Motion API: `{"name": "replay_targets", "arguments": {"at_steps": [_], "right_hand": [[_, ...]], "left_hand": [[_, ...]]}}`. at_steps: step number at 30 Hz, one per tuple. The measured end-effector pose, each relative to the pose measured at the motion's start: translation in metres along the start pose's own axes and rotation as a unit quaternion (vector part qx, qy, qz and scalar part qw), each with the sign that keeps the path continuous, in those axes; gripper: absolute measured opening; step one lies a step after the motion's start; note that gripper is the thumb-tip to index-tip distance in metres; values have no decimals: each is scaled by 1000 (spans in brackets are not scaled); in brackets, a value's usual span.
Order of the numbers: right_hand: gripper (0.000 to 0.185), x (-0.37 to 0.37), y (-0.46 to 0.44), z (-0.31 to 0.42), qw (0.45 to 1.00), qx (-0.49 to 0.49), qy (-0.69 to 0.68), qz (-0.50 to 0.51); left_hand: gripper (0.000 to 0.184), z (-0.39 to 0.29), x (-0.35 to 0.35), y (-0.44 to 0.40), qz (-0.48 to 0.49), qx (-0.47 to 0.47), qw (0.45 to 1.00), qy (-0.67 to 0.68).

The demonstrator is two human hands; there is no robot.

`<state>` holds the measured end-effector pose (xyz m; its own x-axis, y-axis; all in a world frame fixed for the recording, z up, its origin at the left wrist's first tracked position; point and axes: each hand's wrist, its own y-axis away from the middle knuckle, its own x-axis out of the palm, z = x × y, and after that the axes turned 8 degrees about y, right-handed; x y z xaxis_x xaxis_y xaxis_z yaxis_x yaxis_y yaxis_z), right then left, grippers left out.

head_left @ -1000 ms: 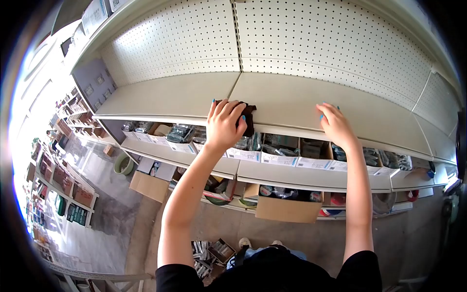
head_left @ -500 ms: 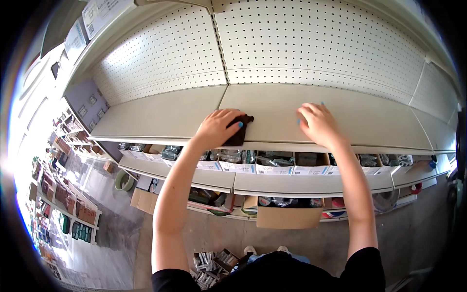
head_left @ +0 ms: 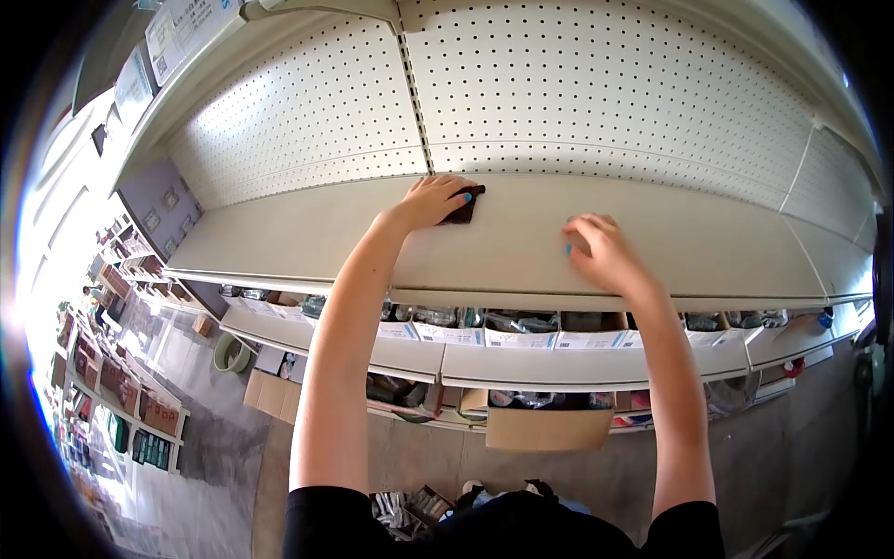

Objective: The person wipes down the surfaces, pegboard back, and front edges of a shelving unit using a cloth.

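Observation:
My left hand (head_left: 430, 202) presses a dark brown cloth (head_left: 463, 209) against the beige shelf (head_left: 521, 265), close to the pegboard back. Its fingers lie over the cloth, hiding part of it. My right hand (head_left: 603, 252) hovers at the shelf's front half, to the right of the cloth. The fingers there are loosely curled, the thumb is apart from them, and no object shows between them.
White pegboard (head_left: 605, 93) rises behind the shelf. Below stand cartons of bagged goods (head_left: 521, 326) and an open cardboard box (head_left: 549, 429). A green bin (head_left: 231, 354) is on the floor at left; a box of packets (head_left: 410, 511) lies by my feet.
My left hand has slid the cloth from the front edge toward the back of the shelf. The right hand has come slightly nearer, its fingers more curled. The view has shifted a little.

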<state>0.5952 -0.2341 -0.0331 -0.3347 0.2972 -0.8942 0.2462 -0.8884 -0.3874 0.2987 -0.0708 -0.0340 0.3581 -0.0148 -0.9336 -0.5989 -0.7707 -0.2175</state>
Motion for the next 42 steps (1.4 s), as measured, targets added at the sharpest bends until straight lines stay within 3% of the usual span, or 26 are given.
{"name": "replay_targets", "arguments": {"at_steps": [14,20,27,34,37,42], "right_hand": [[24,8,5,1,999,-22,20,-38],[23,7,5,0,998,-25,34,-39],[25,2,6,2,999,-5,28,-26],[25,5,0,-5,1000,-10,-6,-26],[26,7,0,-7,999,-19,-8,-25],[26,5,2,-5,1000,-15,-13,-21]], "left_hand": [[52,-88,-21,123,17,72,997,-35],[38,-68,-19,105,2,49,999,14],[35,-43,-11,51,-25,-51,998,-22],[45,-40,-2,45,-35,-66,997,-35],[46,-59,-8,68,-15,-41,998,-40],[65,-83,-20,125,0,20,1000,-18]]}}
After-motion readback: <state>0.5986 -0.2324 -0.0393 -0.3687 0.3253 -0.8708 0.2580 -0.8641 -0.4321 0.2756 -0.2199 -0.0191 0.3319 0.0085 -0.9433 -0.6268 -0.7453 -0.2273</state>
